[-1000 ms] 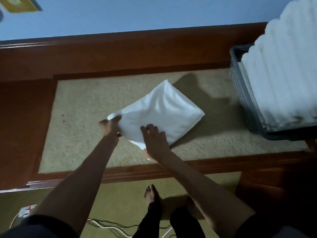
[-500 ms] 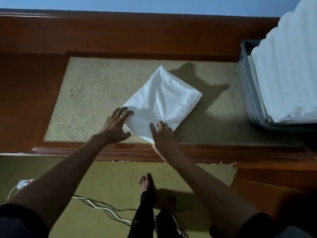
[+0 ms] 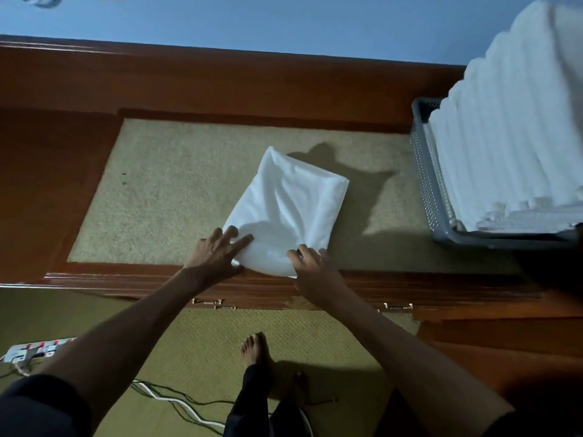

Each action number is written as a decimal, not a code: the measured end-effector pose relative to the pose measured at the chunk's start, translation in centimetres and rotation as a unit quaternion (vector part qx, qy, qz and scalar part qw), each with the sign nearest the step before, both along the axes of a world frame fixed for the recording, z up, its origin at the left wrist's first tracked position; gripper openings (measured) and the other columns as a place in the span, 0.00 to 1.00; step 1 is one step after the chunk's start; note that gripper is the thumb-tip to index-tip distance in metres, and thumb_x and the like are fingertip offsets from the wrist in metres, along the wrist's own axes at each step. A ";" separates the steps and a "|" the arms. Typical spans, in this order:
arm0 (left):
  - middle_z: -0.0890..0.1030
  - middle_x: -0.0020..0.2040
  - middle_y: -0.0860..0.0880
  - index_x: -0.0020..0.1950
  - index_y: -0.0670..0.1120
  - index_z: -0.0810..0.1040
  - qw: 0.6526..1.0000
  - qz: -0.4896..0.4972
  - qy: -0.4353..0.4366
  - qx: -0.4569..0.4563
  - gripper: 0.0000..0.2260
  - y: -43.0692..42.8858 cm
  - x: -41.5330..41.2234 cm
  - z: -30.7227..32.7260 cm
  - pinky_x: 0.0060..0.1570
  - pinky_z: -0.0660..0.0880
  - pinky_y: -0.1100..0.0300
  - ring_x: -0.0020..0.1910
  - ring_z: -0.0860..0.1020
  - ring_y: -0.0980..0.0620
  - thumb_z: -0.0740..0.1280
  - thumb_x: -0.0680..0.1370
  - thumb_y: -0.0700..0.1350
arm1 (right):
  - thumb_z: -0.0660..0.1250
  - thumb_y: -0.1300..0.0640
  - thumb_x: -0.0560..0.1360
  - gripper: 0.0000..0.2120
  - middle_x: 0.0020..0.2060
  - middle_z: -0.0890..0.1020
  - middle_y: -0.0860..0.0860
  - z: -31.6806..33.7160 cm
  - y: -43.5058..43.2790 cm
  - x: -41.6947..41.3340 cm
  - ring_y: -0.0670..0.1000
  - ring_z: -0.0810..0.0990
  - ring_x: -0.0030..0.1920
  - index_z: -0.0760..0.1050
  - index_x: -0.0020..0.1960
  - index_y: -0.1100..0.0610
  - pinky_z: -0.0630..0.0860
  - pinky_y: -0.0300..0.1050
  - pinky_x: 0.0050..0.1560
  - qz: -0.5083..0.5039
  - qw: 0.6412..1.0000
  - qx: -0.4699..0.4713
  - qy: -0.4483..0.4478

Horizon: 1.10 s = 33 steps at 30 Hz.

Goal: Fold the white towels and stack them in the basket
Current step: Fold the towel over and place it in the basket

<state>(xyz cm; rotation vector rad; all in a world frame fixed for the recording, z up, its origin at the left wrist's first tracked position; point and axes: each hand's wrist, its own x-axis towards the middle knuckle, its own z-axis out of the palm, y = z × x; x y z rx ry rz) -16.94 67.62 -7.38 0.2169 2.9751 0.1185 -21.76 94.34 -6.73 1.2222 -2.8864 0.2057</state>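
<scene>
Nearest the camera, a bare foot point(image 3: 252, 351) stands on the olive carpeted floor point(image 3: 195, 339), with dark trouser legs below it. White and dark cables point(image 3: 176, 402) trail across the floor to the left, and a power strip point(image 3: 34, 348) lies at the far left edge.

Both bare forearms reach forward over the near wooden edge of the desk point(image 3: 126, 275). Small brass handles point(image 3: 217, 304) show on the front of the desk, just under that edge.

The hands are apart, one at each near corner of the folded white towel point(image 3: 290, 206). The left hand point(image 3: 220, 250) lies with its fingers straight and spread, its fingertips resting on the towel's near-left corner. The right hand point(image 3: 312, 263) sits at the near-right corner with bent fingers on top of the cloth. Its thumb is hidden, so I cannot tell whether it grips the towel or only presses on it.

The towel lies on the beige inlay of the desk, turned at an angle, with soft creases across its top. Its near edge is close to the desk's wooden border, and its shadow falls to the right.

Farther right, well apart from the towel, a grey perforated basket point(image 3: 426, 171) stands on the desk. It holds a tall stack of folded white towels point(image 3: 511, 137) that rises well above its rim. Behind the desk is a blue wall point(image 3: 284, 23).
</scene>
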 end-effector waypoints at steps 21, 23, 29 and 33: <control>0.83 0.45 0.48 0.55 0.53 0.77 0.944 0.158 0.021 0.288 0.22 0.4 -6.8 21.4 0.34 0.73 0.58 0.40 0.80 0.50 0.79 0.64 0.56 | 0.77 0.50 0.66 0.26 0.48 0.80 0.51 17.7 4.3 -8.9 0.53 0.81 0.47 0.72 0.60 0.52 0.81 0.56 0.44 -0.137 0.906 -0.284 -0.282; 0.82 0.47 0.50 0.51 0.53 0.80 0.918 0.176 0.041 0.354 0.24 0.0 -8.1 25.8 0.37 0.74 0.59 0.42 0.79 0.54 0.78 0.60 0.61 | 0.79 0.50 0.66 0.24 0.51 0.82 0.50 21.4 4.1 -10.6 0.52 0.83 0.51 0.75 0.60 0.51 0.82 0.56 0.51 -0.182 0.872 -0.347 -0.293; 0.84 0.47 0.47 0.58 0.42 0.81 0.768 0.248 0.051 0.588 0.22 -0.8 -9.8 32.6 0.38 0.80 0.55 0.41 0.82 0.48 0.80 0.70 0.51 | 0.69 0.42 0.70 0.18 0.46 0.83 0.49 27.7 2.3 -12.5 0.51 0.81 0.46 0.79 0.53 0.52 0.75 0.50 0.46 -0.234 0.766 -0.522 -0.293; 0.85 0.49 0.40 0.58 0.41 0.82 0.715 0.322 0.014 0.621 0.20 -1.1 -11.6 28.2 0.38 0.83 0.53 0.43 0.83 0.44 0.75 0.75 0.55 | 0.62 0.43 0.80 0.24 0.42 0.79 0.54 24.7 0.9 -14.1 0.50 0.76 0.43 0.77 0.54 0.66 0.67 0.46 0.42 -0.276 0.773 -0.482 -0.306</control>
